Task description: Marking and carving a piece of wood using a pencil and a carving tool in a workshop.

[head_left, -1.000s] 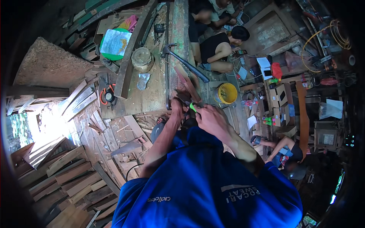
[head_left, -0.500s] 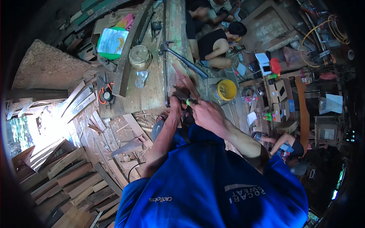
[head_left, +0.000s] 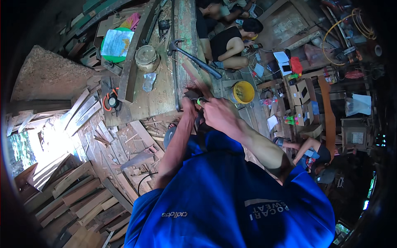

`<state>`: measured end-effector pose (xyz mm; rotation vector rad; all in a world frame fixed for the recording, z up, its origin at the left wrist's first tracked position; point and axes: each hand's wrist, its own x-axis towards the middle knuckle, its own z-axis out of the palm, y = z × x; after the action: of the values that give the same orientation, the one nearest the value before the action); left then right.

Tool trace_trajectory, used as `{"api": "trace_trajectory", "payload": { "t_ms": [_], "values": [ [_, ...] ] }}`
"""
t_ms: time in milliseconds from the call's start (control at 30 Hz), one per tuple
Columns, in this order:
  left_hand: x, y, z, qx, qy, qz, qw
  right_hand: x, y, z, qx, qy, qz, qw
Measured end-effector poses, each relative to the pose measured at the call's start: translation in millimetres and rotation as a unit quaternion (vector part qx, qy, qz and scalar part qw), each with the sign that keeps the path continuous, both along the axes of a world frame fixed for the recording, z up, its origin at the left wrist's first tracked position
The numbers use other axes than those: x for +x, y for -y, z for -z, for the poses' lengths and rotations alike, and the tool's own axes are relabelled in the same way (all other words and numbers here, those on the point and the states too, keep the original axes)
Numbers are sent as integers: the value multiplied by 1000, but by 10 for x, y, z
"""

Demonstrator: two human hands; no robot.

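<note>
My left hand (head_left: 189,108) is closed at the front end of the workbench (head_left: 165,89), against a short brown piece of wood (head_left: 192,93). Close on its right, my right hand (head_left: 221,115) wraps round a tool with a bright green part (head_left: 201,101); its kind is hidden by the fingers. Just beyond both hands, a reddish wooden strip (head_left: 196,76) lies at a slant. A claw hammer with a black handle (head_left: 200,64) rests across the bench past the strip. Along the bench runs a long dark metal bar (head_left: 175,78), ending near my left wrist.
A lidded tub (head_left: 147,58), a clear plastic bag (head_left: 149,82) and orange-handled pliers (head_left: 110,101) lie on the bench's left. A yellow bucket (head_left: 242,92) stands to the right. People sit beyond it. Stacked boards (head_left: 78,194) and wood scraps cover the lower-left floor.
The whole view has shifted slightly. My right hand and the green part have moved a little forward, away from my body. Both hands stay close together at the bench end.
</note>
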<state>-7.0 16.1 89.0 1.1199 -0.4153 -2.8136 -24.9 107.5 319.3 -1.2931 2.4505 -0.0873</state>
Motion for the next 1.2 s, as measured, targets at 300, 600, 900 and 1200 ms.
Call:
{"api": "trace_trajectory", "payload": {
  "t_ms": [300, 600, 900, 1200],
  "values": [
    [-114, -39, -232, 27, -22, -51, 998, -19, -124, 61, -7, -6, 19, 1000],
    [-79, -17, 108, 85, -94, -94, 988, -31, 12, 12, -18, -14, -21, 1000],
    [-67, -65, -340, 103, -63, -80, 989, -26, -87, -58, -37, -12, 19, 999],
    [-76, -58, -6, -2, 6, -96, 995, -54, 29, -21, -55, -29, 10, 998]
  ]
}}
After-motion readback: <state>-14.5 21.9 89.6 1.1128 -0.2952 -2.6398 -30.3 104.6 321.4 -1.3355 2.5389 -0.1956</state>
